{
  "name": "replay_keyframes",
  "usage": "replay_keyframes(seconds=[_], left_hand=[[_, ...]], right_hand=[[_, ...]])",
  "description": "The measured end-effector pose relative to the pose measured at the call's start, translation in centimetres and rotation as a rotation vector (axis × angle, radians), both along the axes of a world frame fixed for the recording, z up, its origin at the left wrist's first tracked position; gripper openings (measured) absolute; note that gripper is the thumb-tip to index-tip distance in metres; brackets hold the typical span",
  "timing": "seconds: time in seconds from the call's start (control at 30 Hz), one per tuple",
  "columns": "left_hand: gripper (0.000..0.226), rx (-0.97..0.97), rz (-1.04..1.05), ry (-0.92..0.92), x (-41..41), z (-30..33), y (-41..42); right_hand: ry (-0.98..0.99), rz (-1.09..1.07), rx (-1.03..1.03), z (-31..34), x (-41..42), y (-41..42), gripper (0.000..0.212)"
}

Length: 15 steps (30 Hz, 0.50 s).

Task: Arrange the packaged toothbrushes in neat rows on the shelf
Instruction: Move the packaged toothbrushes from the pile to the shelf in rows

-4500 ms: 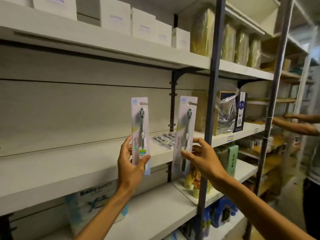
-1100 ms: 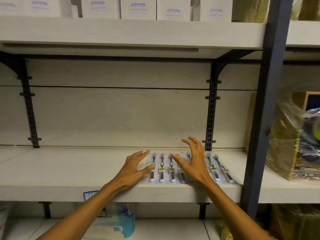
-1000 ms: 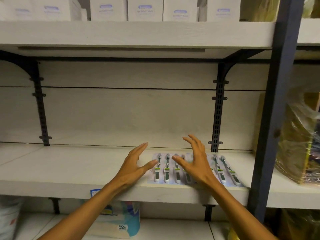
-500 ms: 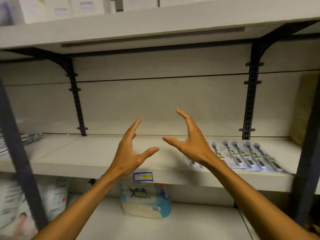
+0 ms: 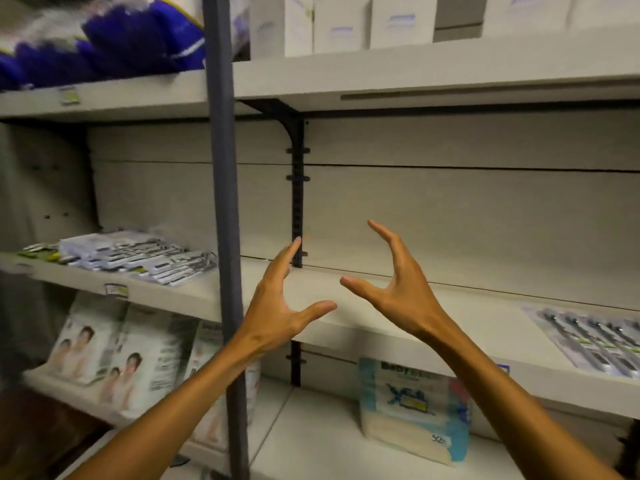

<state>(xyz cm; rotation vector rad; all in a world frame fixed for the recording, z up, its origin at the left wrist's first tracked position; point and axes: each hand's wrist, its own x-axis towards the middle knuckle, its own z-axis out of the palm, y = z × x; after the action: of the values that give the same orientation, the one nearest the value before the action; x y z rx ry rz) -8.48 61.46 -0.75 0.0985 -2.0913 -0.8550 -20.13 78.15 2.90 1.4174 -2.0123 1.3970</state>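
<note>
White boxes (image 5: pixel 341 24) with small pale labels stand in a row on the top board. Left of the grey upright post (image 5: pixel 225 216), blue and white soft packs (image 5: pixel 104 36) lie blurred on the upper level. A black slotted bracket (image 5: pixel 297 188) runs down the pale back panel. Below, a light-blue baby wipes pack (image 5: pixel 414 408) stands upright, and white packs printed with babies (image 5: pixel 114 355) lean at the lower left.

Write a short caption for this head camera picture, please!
Both empty hands, left and right, hover open before the shelf, toothbrush row at right.
</note>
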Motion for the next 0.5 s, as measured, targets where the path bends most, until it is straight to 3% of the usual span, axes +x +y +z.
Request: replay_keyframes(seconds=[0.5], left_hand=[[0.106,0.047,0.210,0.040,11.8,0.1,-18.0]], right_hand=[[-0.055,0.334,0.010,0.5,10.2,-20.6,0.095]])
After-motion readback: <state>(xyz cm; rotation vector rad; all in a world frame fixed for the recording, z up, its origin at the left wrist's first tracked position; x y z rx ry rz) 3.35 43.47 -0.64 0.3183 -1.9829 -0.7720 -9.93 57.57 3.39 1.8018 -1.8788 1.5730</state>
